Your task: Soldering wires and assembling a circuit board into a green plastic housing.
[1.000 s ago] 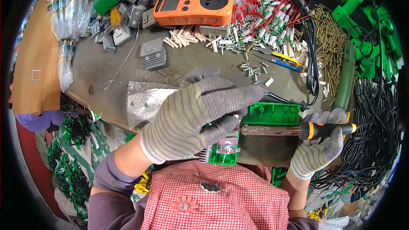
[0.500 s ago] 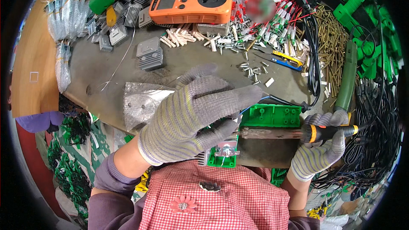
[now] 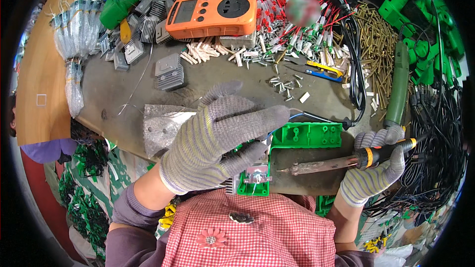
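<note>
My right hand (image 3: pixel 373 168), in a striped grey glove, is closed around the black-and-orange handle of a soldering iron (image 3: pixel 324 165). Its long, stained metal shaft points left, the tip beside a green plastic housing (image 3: pixel 309 137). My gloved left hand (image 3: pixel 215 141) reaches over the housing's left end, index finger long, thumb side below. What lies between its fingers is hidden. A blue wire (image 3: pixel 295 115) from a black cord passes by the index fingertip. Just under the hand, a metal component (image 3: pixel 257 174) sits in a green section (image 3: pixel 255 189), beside a finned heat sink (image 3: pixel 230 185).
An orange meter (image 3: pixel 213 16) stands at the back among grey heat sinks (image 3: pixel 169 72) and red-wired lamps (image 3: pixel 264 0). Loose screws (image 3: pixel 286 87), blue-and-yellow nippers (image 3: pixel 321 70), brass-coloured screws (image 3: pixel 378 54) and a black cord (image 3: pixel 360 64) lie to the right. Bubble wrap (image 3: pixel 161 128) is left.
The soldering iron's tip has dropped and drawn back slightly from the housing's edge, so the shaft slants more. My left hand keeps its place over the housing; the whole view has shifted a little.
</note>
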`<state>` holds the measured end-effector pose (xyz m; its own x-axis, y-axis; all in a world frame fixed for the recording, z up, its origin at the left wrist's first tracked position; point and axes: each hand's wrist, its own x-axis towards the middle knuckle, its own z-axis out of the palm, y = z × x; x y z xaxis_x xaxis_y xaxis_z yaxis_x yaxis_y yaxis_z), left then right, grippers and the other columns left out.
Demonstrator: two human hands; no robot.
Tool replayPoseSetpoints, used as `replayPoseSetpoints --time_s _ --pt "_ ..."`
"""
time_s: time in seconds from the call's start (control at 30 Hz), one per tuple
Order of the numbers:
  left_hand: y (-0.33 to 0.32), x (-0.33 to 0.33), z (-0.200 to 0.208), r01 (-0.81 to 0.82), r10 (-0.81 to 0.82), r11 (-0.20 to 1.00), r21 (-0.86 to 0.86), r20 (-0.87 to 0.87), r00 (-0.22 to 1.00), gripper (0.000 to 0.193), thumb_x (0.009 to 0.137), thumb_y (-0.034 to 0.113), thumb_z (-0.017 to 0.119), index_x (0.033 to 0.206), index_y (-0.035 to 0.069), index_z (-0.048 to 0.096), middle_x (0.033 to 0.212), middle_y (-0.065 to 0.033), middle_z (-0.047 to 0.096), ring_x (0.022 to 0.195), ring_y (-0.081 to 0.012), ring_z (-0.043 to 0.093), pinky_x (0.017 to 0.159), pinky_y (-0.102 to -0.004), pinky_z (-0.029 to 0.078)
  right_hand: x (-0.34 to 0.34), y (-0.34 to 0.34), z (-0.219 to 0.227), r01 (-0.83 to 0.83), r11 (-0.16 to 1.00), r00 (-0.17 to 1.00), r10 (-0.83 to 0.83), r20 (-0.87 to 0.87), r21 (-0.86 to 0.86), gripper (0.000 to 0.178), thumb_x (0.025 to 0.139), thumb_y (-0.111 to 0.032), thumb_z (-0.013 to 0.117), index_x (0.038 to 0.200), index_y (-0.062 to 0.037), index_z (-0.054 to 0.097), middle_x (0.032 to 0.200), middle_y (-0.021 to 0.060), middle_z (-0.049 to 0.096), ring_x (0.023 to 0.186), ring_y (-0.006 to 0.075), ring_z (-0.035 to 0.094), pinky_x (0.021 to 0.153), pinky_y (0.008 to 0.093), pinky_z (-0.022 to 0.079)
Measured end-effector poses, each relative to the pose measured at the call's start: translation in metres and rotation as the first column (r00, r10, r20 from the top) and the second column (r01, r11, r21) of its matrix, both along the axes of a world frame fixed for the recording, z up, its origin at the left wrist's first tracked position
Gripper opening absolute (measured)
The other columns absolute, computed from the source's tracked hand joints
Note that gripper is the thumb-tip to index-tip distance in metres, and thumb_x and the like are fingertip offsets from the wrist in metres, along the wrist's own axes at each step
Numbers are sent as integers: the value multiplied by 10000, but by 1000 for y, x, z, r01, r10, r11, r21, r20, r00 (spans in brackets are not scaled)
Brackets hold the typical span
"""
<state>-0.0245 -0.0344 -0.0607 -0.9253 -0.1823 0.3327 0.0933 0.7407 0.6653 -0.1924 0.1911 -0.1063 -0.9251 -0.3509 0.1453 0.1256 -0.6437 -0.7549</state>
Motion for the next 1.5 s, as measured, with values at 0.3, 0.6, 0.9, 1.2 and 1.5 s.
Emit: replayPoseSetpoints --time_s 0.3,0.6,0.9,1.2,1.5 --pt "-3 -4 -6 -8 8 1000 -12 -34 999 525 737 62 792 1245 56 661 850 -37 675 803 -234 657 1103 -471 363 -9 0 -4 0 999 1000 1 20 -36 260 926 -239 637 1054 -58 502 817 40 554 572 153 513 550 321 451" --pt "-2 3 -9 10 -11 999 37 29 1000 535 811 135 736 1332 136 618 958 -83 645 944 -269 633 1078 -506 385 -44 -1 48 180 983 948 -167 -270 26 283 925 -220 625 1085 5 560 888 119 651 699 138 621 649 287 543" --pt "-1 3 -3 13 -16 997 72 42 999 533 823 150 724 1344 149 611 991 -90 659 952 -284 635 1072 -489 384 -114 -107 57 423 755 653 128 -746 500 271 880 6 674 1142 -54 707 920 27 674 809 52 594 741 219 493" --pt "-2 0 -3 -11 9 999 51 35 999 546 786 139 760 1317 141 628 967 -61 660 927 -275 635 982 -474 404 -152 -93 41 437 650 646 254 -720 622 495 870 84 545 1351 -34 541 1099 109 649 965 163 624 864 289 513" --pt "-3 1 -12 -12 11 999 44 7 1000 613 694 112 828 1280 119 648 844 12 661 847 -247 641 1053 -542 409 -17 -87 57 119 721 314 624 -715 682 122 877 -33 550 969 -27 630 897 117 688 815 277 666 762 362 530"
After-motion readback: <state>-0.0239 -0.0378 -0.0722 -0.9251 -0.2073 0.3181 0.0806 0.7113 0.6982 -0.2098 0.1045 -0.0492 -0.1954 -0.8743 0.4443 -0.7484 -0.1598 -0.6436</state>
